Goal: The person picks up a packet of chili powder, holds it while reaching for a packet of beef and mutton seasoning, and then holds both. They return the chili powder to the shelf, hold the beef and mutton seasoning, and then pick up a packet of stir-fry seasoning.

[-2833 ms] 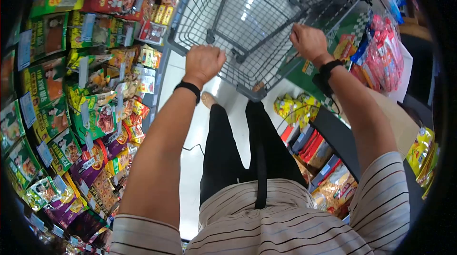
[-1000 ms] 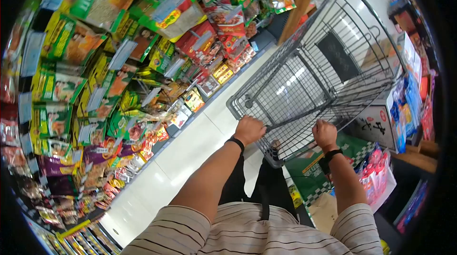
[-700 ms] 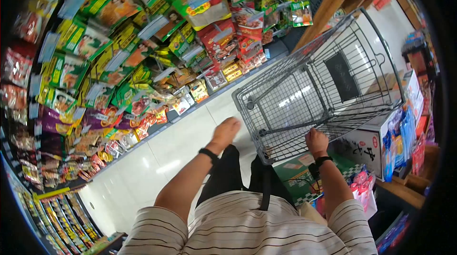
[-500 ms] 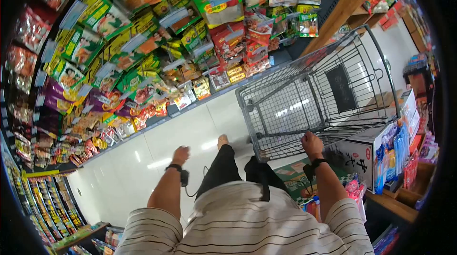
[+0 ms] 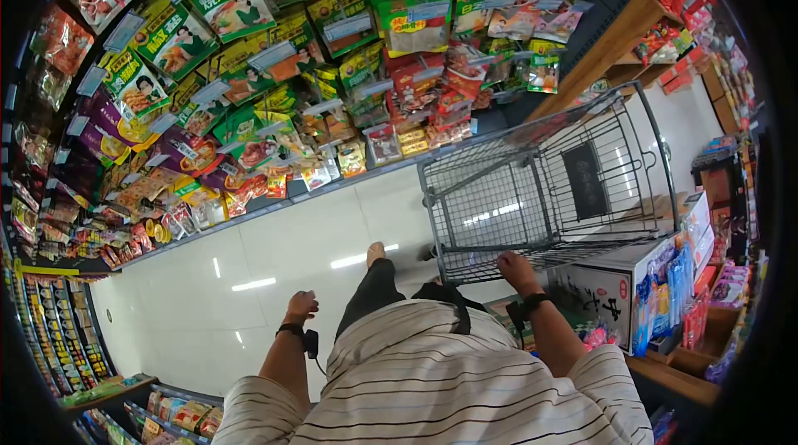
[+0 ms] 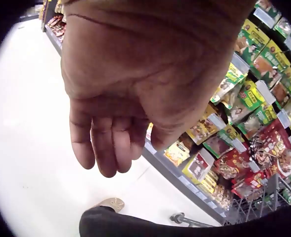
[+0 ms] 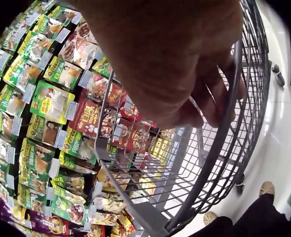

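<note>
The left hand (image 5: 301, 304) hangs beside the body, away from the cart; in the left wrist view the same hand (image 6: 140, 79) has its palm showing and its fingers loosely bent, with nothing in them. At the near side of a grey wire shopping cart (image 5: 540, 204) is the right hand (image 5: 519, 271). From the right wrist view, the fingers of the right hand (image 7: 175, 64) curl round the cart's dark rim (image 7: 215, 148); the back of the hand covers part of that contact. A black panel (image 5: 586, 179) sits at the cart's far end, and no goods show inside.
Hanging food packets (image 5: 416, 25) with price tags line the left and front shelving. White tiled floor (image 5: 283, 254) lies between shelf and body. Right of the cart are a white lettered box (image 5: 600, 289) and wooden shelf edges (image 5: 677, 374). Lower shelves stand at bottom left.
The left hand has let go of the cart and dropped down and left to the body's side. The right hand stays at the cart. The view has turned, bringing more shelf and floor into sight.
</note>
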Motion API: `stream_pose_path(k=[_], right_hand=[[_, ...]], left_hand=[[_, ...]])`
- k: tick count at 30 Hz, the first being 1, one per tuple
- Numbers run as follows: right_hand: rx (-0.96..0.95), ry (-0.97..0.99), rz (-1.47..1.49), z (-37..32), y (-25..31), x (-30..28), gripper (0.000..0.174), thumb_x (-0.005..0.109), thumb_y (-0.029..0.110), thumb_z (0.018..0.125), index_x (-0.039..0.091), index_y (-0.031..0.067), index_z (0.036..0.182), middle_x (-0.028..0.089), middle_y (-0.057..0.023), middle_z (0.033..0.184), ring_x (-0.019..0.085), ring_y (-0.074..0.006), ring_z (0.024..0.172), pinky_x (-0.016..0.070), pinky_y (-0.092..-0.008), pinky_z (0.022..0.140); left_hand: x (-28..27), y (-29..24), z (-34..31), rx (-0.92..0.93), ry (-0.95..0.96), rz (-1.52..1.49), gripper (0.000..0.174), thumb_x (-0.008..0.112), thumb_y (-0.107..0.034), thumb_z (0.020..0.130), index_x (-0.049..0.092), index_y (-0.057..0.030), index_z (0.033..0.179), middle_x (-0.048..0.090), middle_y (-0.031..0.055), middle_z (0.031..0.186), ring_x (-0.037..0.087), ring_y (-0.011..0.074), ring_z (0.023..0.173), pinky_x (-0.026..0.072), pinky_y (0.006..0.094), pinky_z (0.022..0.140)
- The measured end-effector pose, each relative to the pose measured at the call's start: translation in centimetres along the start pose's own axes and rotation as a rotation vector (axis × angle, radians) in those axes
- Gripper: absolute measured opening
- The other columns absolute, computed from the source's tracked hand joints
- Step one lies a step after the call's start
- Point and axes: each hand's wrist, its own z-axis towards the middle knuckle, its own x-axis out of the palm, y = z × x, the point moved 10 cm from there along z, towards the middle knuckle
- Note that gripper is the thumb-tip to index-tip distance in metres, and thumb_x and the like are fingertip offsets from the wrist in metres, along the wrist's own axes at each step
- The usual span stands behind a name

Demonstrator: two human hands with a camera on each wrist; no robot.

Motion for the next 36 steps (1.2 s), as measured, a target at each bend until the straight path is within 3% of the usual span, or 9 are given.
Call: stream_pose_path(k=[6,14,20,23,26,29,36], right_hand=[[-0.037,0.010,0.000,0.5,1.6,0.3,0.025,0.060,0.025,0.090,0.071,0.0056,0.101,0.071,-0.0208,0.092,0.068,-0.0413,0.091,0.0541,-0.0464,0.080],[-0.021,0.008,0.150,0.7,5.4,1.4,0.027,0.059,0.028,0.089,0.071,0.0055,0.099,0.071,-0.0206,0.096,0.066,-0.0422,0.094,0.0528,-0.0468,0.082],[0.010,0.128,0.203,1.1,7.0,3.5,0.030,0.059,0.029,0.089,0.071,0.0054,0.104,0.071,-0.0206,0.098,0.067,-0.0414,0.096,0.0530,-0.0465,0.085],[-0.048,0.076,0.123,1.1,8.3,3.7,0.030,0.061,0.030,0.091,0.070,0.0043,0.104,0.070,-0.0203,0.094,0.069,-0.0380,0.090,0.0536,-0.0435,0.079],[-0.019,0.170,0.232,1.4,9.1,5.4,0.036,0.058,0.036,0.090,0.070,0.0038,0.101,0.071,-0.0213,0.096,0.067,-0.0421,0.094,0.0523,-0.0477,0.084],[-0.144,0.183,0.155,1.9,11.0,6.5,0.037,0.059,0.038,0.090,0.070,0.0044,0.100,0.071,-0.0210,0.093,0.067,-0.0417,0.093,0.0521,-0.0483,0.084],[-0.134,0.265,0.038,2.4,12.7,9.2,0.033,0.065,0.037,0.087,0.066,0.0043,0.089,0.070,-0.0206,0.089,0.067,-0.0411,0.090,0.0525,-0.0482,0.079]], left_hand=[[2.9,-6.3,-0.7,0.142,0.085,0.041,0.035,0.057,-0.038,0.093,0.061,-0.0065,0.107,0.068,0.0058,0.089,0.067,0.0169,0.077,0.0529,0.0344,0.065],[2.3,-7.2,1.4,0.093,0.101,0.119,0.037,0.054,-0.038,0.093,0.060,-0.0036,0.107,0.068,0.0076,0.090,0.068,0.0180,0.078,0.0542,0.0354,0.066],[2.0,-8.1,1.9,0.110,0.123,0.154,0.040,0.053,-0.040,0.094,0.060,-0.0033,0.109,0.068,0.0085,0.092,0.068,0.0189,0.080,0.0539,0.0350,0.066],[2.1,-8.8,2.3,0.110,0.130,0.158,0.040,0.054,-0.040,0.094,0.061,-0.0036,0.110,0.068,0.0080,0.092,0.067,0.0186,0.080,0.0536,0.0347,0.066],[2.3,-9.4,2.4,0.122,0.141,0.158,0.040,0.054,-0.040,0.094,0.061,-0.0043,0.110,0.068,0.0068,0.092,0.067,0.0176,0.079,0.0530,0.0342,0.066],[2.5,-9.9,2.5,0.126,0.146,0.169,0.039,0.056,-0.040,0.093,0.060,-0.0054,0.110,0.068,0.0065,0.093,0.066,0.0174,0.081,0.0528,0.0341,0.068],[3.0,-11.8,2.5,0.166,0.163,0.163,0.041,0.057,-0.042,0.094,0.061,-0.0057,0.114,0.068,0.0078,0.097,0.066,0.0186,0.084,0.0535,0.0346,0.073]])
